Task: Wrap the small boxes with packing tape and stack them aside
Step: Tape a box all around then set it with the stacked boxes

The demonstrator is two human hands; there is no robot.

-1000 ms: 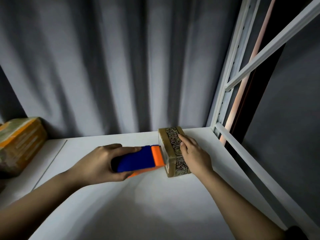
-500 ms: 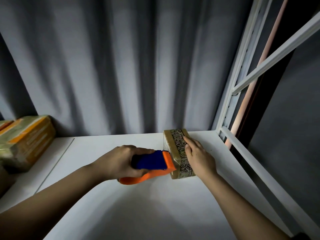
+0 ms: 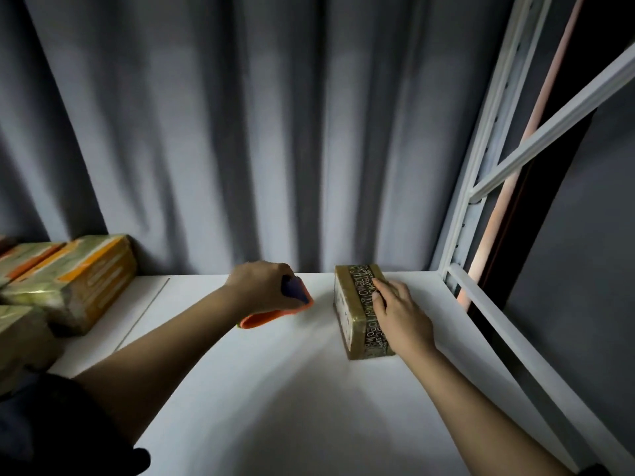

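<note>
The right hand lies flat-fingered on the box, steadying it. To its left, apart, the left hand grips the dispenser, likely between passes.

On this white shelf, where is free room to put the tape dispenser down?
Bare shelf lies between the tape dispenser and the small box, and nearer, between both forearms. The left end is crowded with wrapped boxes.
</note>
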